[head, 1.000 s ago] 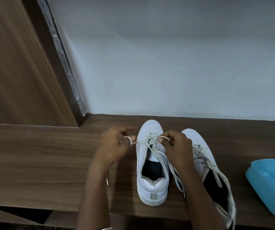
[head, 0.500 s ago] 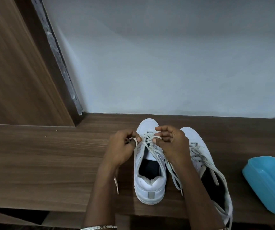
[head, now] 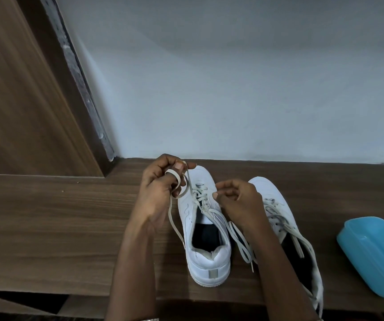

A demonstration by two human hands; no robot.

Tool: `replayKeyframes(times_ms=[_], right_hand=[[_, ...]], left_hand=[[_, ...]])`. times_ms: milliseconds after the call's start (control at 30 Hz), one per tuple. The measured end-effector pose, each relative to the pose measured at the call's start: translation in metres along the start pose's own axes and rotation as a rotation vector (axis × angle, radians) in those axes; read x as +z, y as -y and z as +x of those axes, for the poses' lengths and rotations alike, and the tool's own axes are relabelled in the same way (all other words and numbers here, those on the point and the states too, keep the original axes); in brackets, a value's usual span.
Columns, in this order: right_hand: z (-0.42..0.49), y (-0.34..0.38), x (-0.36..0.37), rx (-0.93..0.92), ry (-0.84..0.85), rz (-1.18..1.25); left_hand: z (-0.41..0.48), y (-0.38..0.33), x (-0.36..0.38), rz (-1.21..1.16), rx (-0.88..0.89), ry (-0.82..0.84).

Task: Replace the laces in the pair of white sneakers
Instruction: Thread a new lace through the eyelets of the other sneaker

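Head view: sneaker [head: 206,230] stands between both hands, toe far, heel near.
Lace [head: 187,181]: runs far-left from the eyelets to the left hand [head: 161,188], which grips it looped round a finger.
Right hand [head: 239,200]: curled just right of the eyelets; whether it holds anything cannot be told.

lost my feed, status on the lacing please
Left hand pinches the lace, looped round its fingers. Right hand curled at the sneaker eyelets, grip unclear. Blue tub off right, apart from the work.
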State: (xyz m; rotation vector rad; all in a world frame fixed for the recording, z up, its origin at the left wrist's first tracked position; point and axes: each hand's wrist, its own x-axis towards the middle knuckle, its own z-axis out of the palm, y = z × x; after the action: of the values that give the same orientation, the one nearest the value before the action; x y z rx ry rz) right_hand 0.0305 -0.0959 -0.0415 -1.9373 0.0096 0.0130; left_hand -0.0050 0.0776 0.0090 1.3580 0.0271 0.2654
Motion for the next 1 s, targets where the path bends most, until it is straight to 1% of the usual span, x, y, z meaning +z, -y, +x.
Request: replayKeyframes(times_ms=[167,300,400,467,500,567,633,667,733,867,933,1000], right_hand=[[0.0,-0.004,0.004,-0.008,0.046,-0.067],[-0.001,0.001,0.003,-0.026,0.048,-0.055],[-0.004,0.008,0.003,-0.06,0.022,-0.042],[-0.006,0.017,0.004,-0.097,0.019,0.011],[-0.007,0.022,0.004,-0.121,0.052,0.062],[-0.009,0.032,0.005,-0.208,0.181,0.134],[-0.013,0.041,0.01,-0.322,0.29,0.129],[-0.014,0.043,0.013,-0.362,0.312,0.103],[-0.015,0.04,0.017,-0.369,0.278,0.034],[-0.009,0.026,0.014,-0.23,0.165,-0.079],[-0.008,0.024,0.01,-0.166,0.106,-0.043],[-0.011,0.032,0.005,-0.148,0.071,0.059]], left_hand=[[0.0,-0.003,-0.003,-0.035,-0.008,-0.025],[-0.002,-0.01,-0.005,0.078,0.005,-0.027],[-0.004,-0.019,-0.005,0.11,0.037,-0.022],[-0.005,-0.024,-0.005,0.127,0.057,-0.005],[-0.006,-0.026,-0.005,0.149,0.068,0.015],[-0.009,-0.031,-0.002,0.184,0.086,0.078],[-0.011,-0.036,0.003,0.152,0.086,0.125],[-0.012,-0.038,0.005,0.123,0.085,0.131],[-0.012,-0.039,0.006,0.085,0.091,0.122],[-0.012,-0.038,0.001,0.073,0.108,0.079],[-0.012,-0.039,-0.004,0.086,0.095,0.073],[-0.013,-0.041,-0.007,0.128,0.098,0.09]])
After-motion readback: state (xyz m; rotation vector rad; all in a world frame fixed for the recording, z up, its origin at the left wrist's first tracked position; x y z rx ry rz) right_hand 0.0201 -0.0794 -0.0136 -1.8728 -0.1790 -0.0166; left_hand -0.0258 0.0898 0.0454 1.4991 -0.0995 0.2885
